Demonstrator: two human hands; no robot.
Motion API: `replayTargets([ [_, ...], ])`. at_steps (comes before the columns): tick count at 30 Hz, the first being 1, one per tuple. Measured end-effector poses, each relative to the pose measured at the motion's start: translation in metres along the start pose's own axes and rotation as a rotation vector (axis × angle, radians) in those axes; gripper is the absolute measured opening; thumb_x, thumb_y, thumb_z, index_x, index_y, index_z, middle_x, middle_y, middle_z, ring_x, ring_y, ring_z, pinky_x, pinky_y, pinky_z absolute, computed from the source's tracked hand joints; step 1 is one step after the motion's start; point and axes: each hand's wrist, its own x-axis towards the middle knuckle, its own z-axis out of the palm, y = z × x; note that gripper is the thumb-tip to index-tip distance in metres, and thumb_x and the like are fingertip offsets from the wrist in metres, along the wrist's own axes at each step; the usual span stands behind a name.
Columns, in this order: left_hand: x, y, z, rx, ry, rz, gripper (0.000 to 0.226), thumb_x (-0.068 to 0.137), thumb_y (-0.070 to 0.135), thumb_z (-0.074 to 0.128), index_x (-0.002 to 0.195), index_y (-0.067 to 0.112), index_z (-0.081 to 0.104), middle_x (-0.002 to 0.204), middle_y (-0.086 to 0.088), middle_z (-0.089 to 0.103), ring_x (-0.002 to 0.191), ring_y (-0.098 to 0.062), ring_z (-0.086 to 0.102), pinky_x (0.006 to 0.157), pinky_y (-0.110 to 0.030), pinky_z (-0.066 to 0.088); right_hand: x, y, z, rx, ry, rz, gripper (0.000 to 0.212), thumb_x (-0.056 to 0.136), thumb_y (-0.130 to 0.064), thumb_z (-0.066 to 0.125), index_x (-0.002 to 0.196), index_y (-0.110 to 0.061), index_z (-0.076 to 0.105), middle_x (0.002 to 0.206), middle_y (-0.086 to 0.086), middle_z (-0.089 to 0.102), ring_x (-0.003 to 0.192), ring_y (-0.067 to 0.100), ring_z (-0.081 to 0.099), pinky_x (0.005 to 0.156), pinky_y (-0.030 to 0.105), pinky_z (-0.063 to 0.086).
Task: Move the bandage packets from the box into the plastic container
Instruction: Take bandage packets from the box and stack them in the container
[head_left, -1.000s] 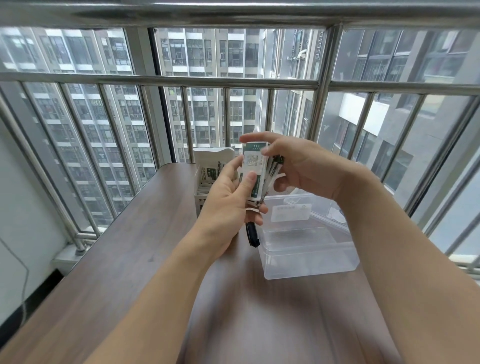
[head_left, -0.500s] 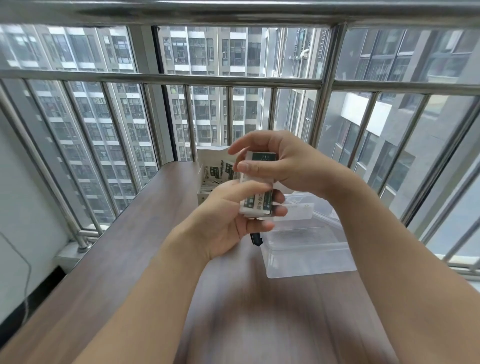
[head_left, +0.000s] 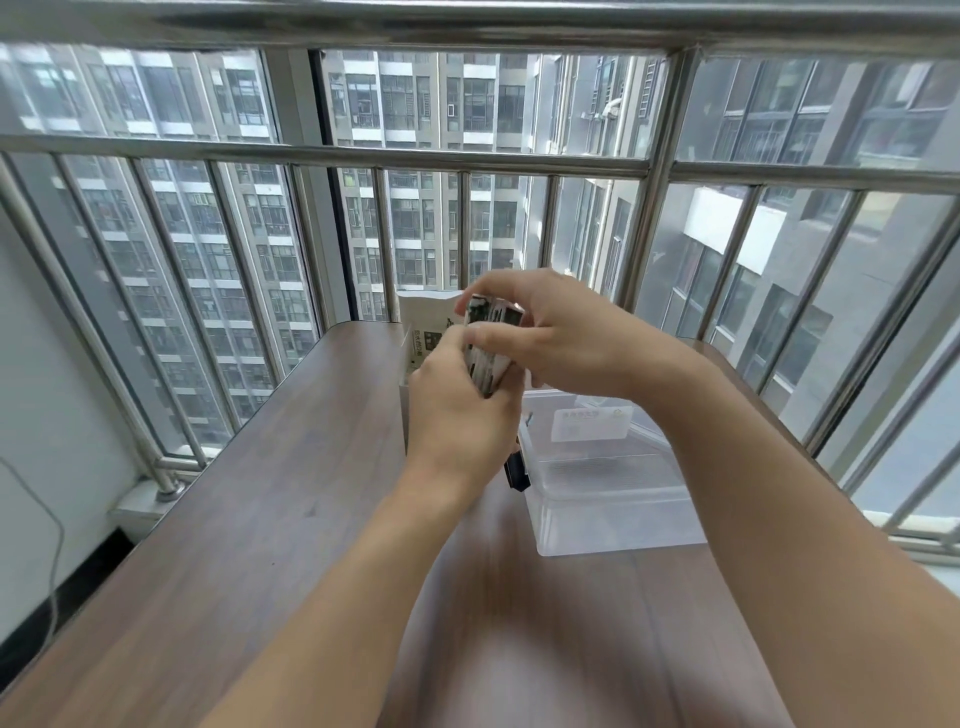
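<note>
A stack of white and green bandage packets (head_left: 490, 349) is held in the air between both hands, above the table. My left hand (head_left: 457, 410) grips the stack from below and the left. My right hand (head_left: 545, 332) pinches it from above, thumb across the front. Behind the hands stands the open white box (head_left: 422, 322), mostly hidden. The clear plastic container (head_left: 608, 499) sits on the table just right of and below the hands; nothing shows inside it.
The brown wooden table (head_left: 270, 509) runs up to a steel window railing (head_left: 363, 156) at the back and sides. A small black object (head_left: 515, 475) lies against the container's left wall. A white cable (head_left: 52, 545) hangs at the left wall.
The stack has been turned between my hands, from upright to tilted, and my right hand has shifted over its top. Both hands stay over the same spot.
</note>
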Motion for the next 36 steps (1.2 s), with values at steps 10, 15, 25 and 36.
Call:
replayTargets([
  [10,0.0,0.017,-0.004,-0.403,-0.245,-0.335,0.009,0.092,0.008,0.07,0.098,0.015,0.068,0.086,-0.003,0.064,0.066,-0.009,0.064,0.052,-0.022,0.054,-0.003,0.017,-0.016,0.44,0.097,0.119,0.03,0.081,-0.018,0.082,0.107,-0.007,0.071,0.105,0.013,0.068,0.08,0.024,0.077,0.069,0.035,0.065],
  [15,0.0,0.015,-0.004,-0.377,-0.269,-0.327,0.016,0.095,0.01,0.068,0.11,0.009,0.063,0.086,-0.005,0.065,0.062,-0.008,0.064,0.048,-0.022,0.051,-0.004,0.023,-0.019,0.433,-0.01,0.138,0.047,0.073,-0.03,0.082,0.112,-0.008,0.071,0.108,0.013,0.068,0.089,0.026,0.076,0.073,0.036,0.064],
  [25,-0.005,0.012,0.003,-0.129,-0.215,-0.02,0.016,0.103,0.012,0.054,0.117,0.018,0.049,0.09,-0.005,0.059,0.073,-0.016,0.061,0.052,-0.023,0.054,-0.002,0.009,-0.01,0.226,0.072,0.129,0.042,0.082,-0.038,0.081,0.121,-0.025,0.072,0.118,-0.003,0.066,0.108,0.01,0.062,0.097,0.038,0.056],
  [36,0.002,0.028,-0.011,-0.632,-0.427,-0.357,0.029,0.106,0.014,0.047,0.133,0.01,0.057,0.11,-0.009,0.058,0.092,-0.021,0.061,0.069,-0.029,0.057,-0.001,0.018,-0.013,0.34,0.14,0.063,0.026,0.084,-0.028,0.082,0.108,-0.021,0.079,0.089,-0.006,0.078,0.084,0.022,0.075,0.085,0.048,0.062],
])
